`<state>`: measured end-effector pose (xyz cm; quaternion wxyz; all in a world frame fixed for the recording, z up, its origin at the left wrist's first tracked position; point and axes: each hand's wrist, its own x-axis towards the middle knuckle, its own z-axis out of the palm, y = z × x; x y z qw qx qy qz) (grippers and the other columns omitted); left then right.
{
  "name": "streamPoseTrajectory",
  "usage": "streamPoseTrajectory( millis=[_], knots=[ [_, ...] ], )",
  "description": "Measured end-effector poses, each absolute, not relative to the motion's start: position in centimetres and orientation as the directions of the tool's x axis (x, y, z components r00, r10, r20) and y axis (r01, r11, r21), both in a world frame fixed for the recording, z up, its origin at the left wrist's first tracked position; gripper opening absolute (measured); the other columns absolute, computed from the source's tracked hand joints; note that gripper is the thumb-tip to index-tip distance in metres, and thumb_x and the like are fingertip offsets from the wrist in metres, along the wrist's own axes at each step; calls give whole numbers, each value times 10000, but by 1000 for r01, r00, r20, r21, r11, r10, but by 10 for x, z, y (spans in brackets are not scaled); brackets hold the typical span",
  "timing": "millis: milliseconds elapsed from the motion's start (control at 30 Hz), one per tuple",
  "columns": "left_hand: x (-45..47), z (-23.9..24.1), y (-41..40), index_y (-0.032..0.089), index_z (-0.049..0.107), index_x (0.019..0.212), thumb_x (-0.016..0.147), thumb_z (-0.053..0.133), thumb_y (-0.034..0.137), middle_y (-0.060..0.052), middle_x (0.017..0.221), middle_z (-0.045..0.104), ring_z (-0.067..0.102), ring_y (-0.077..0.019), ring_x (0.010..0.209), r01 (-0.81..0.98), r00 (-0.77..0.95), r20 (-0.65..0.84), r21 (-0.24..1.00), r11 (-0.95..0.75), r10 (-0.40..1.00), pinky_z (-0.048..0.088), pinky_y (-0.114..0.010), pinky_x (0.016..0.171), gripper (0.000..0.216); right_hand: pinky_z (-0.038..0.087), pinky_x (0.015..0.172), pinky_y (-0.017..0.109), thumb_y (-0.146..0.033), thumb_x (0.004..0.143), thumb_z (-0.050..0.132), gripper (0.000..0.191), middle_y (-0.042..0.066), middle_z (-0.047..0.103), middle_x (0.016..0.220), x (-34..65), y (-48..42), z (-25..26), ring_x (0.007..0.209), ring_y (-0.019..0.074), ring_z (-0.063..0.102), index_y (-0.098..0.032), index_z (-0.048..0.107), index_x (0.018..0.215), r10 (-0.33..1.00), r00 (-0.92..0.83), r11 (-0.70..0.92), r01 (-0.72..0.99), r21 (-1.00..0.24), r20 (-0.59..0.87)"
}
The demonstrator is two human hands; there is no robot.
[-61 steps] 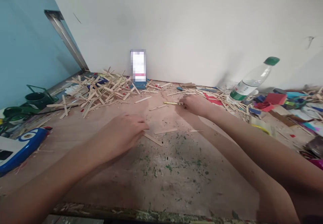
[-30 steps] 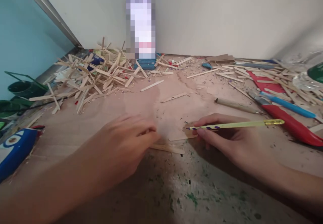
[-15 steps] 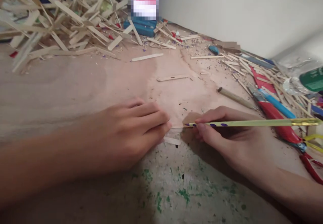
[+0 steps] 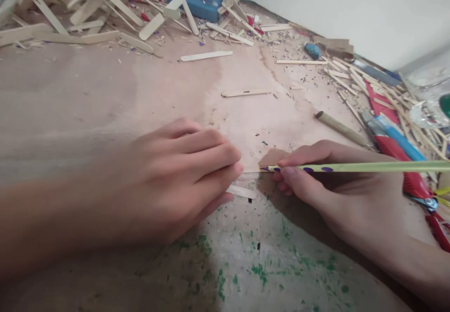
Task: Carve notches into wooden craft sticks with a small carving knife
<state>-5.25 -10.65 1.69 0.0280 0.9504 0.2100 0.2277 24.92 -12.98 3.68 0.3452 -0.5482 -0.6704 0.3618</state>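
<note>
My left hand (image 4: 190,176) rests on the table, its fingers pressed together and curled down onto a craft stick. A pale end of this craft stick (image 4: 243,192) pokes out from under the fingertips; the rest is hidden. A thin pale strip (image 4: 251,171) runs from the same fingertips toward the pencil tip. In my right hand (image 4: 316,176), a yellow-green pencil (image 4: 365,166) with purple oval dots is pinched between thumb and fingers. It lies nearly level, its purple tip pointing left at the strip's end. Whether the tip touches it, I cannot tell.
Heaped craft sticks (image 4: 84,7) fill the far left beside a blue block (image 4: 198,3). On the right lie a brown tube (image 4: 341,127), a red cutter (image 4: 390,148), red-handled pliers (image 4: 436,223) and a clear bottle (image 4: 431,110). Loose sticks (image 4: 206,56) lie ahead.
The view has tilted down, so the far things sit higher in the picture. Both hands keep nearly the same pose, the pencil still pinched with its tip by the strip.
</note>
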Motion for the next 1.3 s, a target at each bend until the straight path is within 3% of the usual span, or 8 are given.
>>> streamPoseTrajectory(
  millis=[200, 367, 600, 767, 933, 1033, 1167, 1300],
  knots=[
    [-51, 14, -106, 177, 886, 1179, 1337, 476, 227, -87, 1210, 915, 894, -302, 1111, 385, 807, 431, 135, -913, 404, 745, -479, 948, 442, 706, 566, 324, -261, 1028, 967, 157, -11, 862, 804, 250, -130, 38, 625, 189, 791, -341, 893, 916, 999, -27, 51, 426, -903, 44],
    [-51, 9, -109, 212, 852, 1217, 1327, 499, 216, -46, 1257, 911, 870, -275, 1094, 413, 785, 436, 162, -896, 440, 678, -449, 968, 370, 655, 524, 356, -311, 945, 1013, 165, -11, 798, 697, 249, -127, 36, 585, 209, 744, -330, 864, 877, 998, 63, 6, 296, -955, 26],
    [-57, 2, -112, 205, 772, 1344, 1319, 540, 246, -40, 1345, 882, 833, -253, 1153, 397, 791, 417, 209, -894, 449, 611, -415, 1083, 237, 630, 526, 334, -258, 869, 986, 154, -26, 797, 707, 248, -124, 34, 565, 177, 711, -323, 852, 828, 990, 142, -9, 230, -973, 25],
    [-59, 3, -112, 218, 740, 1397, 1327, 551, 272, -41, 1364, 896, 856, -242, 1215, 392, 800, 414, 186, -901, 434, 627, -413, 1115, 209, 638, 553, 351, -276, 935, 980, 168, -23, 799, 736, 251, -121, 31, 606, 190, 739, -338, 840, 865, 993, 116, -16, 224, -974, 10],
    [-60, 9, -111, 237, 757, 1473, 1304, 595, 247, -13, 1321, 927, 865, -230, 1150, 391, 793, 429, 185, -901, 432, 636, -424, 1055, 235, 754, 763, 406, -303, 1063, 933, 81, 19, 949, 1011, 261, -123, 37, 876, 264, 899, -363, 973, 1027, 984, 9, 150, 493, -857, 178],
    [-61, 12, -111, 299, 788, 1397, 1281, 649, 225, 35, 1222, 929, 861, -205, 1078, 421, 763, 432, 231, -877, 480, 622, -401, 976, 196, 756, 963, 394, -274, 1194, 791, 226, 36, 981, 1260, 271, -123, 37, 1110, 266, 938, -333, 983, 1298, 933, -237, 360, 620, -697, 271],
    [-61, 11, -107, 278, 806, 1255, 1277, 678, 252, 4, 1181, 912, 843, -227, 1045, 497, 716, 423, 250, -831, 556, 596, -418, 951, 132, 684, 895, 350, -175, 1245, 602, 370, 67, 970, 1154, 274, -120, 28, 984, 225, 893, -255, 928, 1401, 821, -483, 549, 524, -651, 303],
    [-62, 13, -102, 259, 852, 1199, 1280, 609, 238, -42, 1144, 915, 846, -229, 1006, 502, 756, 393, 167, -849, 524, 656, -393, 918, 257, 642, 859, 351, -233, 1210, 682, 276, 55, 932, 997, 266, -118, 16, 898, 225, 820, -233, 951, 1274, 784, -505, 599, 465, -651, 361]
  ],
)
